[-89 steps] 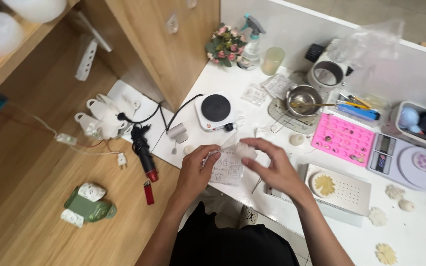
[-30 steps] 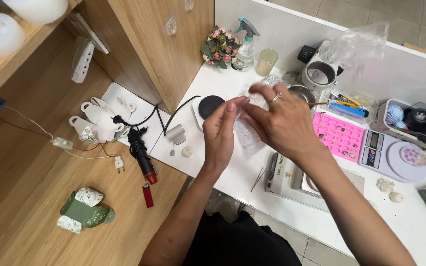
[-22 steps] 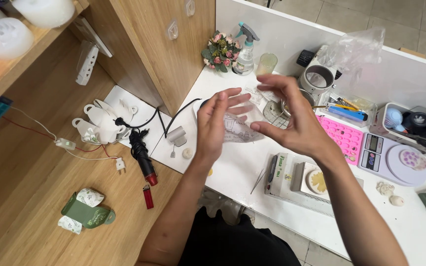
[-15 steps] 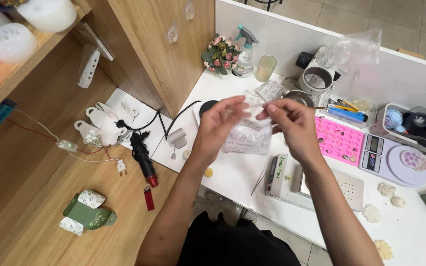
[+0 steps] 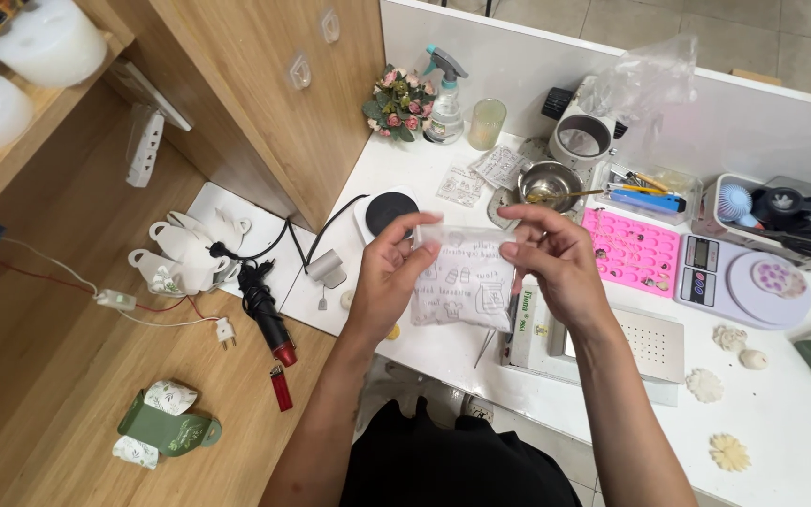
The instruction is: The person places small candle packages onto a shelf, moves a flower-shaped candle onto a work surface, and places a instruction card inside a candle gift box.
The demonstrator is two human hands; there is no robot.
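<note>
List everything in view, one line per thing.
pouch: 1, clear printed, held by both hands
hotplate: 1, white and black, table left
spray bottle: 1, clear, by the wall
flowers: 1 bunch, pink, beside the bottle
mould: 1, pink, table middle
scale: 1, white, right of the mould
lighter: 1, red, wooden floor
left hand: pinching the pouch's top left
right hand: pinching its top right

Showing on the white worktop (image 5: 443,347): one clear printed plastic pouch (image 5: 463,279), one pink silicone mould (image 5: 633,252), one digital scale (image 5: 742,282), one round black hotplate (image 5: 386,211), one spray bottle (image 5: 445,86).
</note>
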